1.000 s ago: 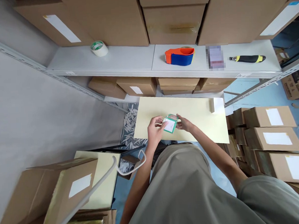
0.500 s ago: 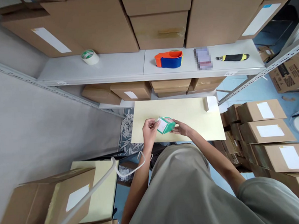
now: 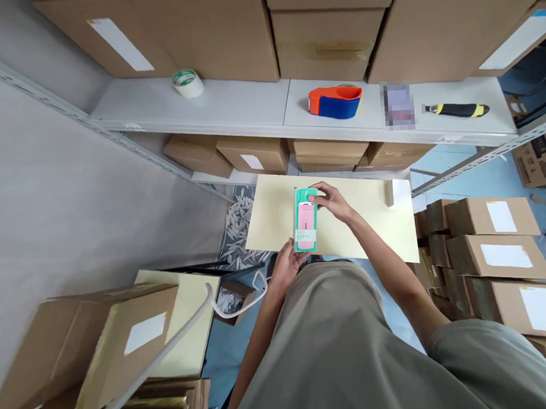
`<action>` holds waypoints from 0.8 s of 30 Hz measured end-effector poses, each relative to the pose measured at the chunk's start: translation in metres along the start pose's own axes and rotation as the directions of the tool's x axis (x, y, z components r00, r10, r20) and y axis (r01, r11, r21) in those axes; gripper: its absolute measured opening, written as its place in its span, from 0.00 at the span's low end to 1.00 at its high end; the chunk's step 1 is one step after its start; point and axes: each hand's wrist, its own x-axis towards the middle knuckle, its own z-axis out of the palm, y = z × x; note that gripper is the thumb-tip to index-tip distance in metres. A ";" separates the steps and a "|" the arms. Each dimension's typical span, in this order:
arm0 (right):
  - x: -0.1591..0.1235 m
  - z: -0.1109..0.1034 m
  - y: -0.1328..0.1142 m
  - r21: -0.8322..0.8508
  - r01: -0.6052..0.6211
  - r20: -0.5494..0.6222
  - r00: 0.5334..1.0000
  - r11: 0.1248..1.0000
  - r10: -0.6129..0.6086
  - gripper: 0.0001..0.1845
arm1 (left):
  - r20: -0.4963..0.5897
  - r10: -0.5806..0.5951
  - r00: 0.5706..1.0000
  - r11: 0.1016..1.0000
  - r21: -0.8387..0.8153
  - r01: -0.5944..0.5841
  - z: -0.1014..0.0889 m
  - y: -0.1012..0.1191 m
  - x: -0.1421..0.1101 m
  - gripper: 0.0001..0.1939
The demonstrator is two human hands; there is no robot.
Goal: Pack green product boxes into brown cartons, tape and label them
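Your left hand grasps the near end of the green box, supporting it from below; your right hand grips its far right corner, with the thumb on the front face; the box is between your two hands, its long side running away from you and its face, with a pink shape and a pale band, turned up toward you; whether it touches the pale yellow tabletop under your hands, you cannot tell from this view.

To the right of your right hand, near the tabletop's far corner, a small white box stands; beyond your hands, on the grey shelf, an orange and blue tape dispenser sits ahead, with a black and yellow cutter to its right and a roll of tape well to its left; well right of your right hand, labelled cartons are stacked.
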 end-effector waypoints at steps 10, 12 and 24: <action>0.010 0.015 0.013 -0.067 0.001 0.127 0.992 0.998 0.007 0.32 | 0.025 0.088 0.996 0.996 -0.028 -0.087 -0.027 0.025 0.008 0.28; 0.014 0.021 0.020 -0.092 0.005 0.130 0.991 0.996 0.007 0.34 | -0.040 0.168 0.985 0.986 0.022 -0.167 -0.033 0.032 0.014 0.29; 0.082 0.079 0.099 -0.465 -0.133 -0.022 0.990 0.875 0.140 0.23 | -0.167 0.519 0.838 0.691 0.659 -0.297 -0.079 0.050 0.058 0.24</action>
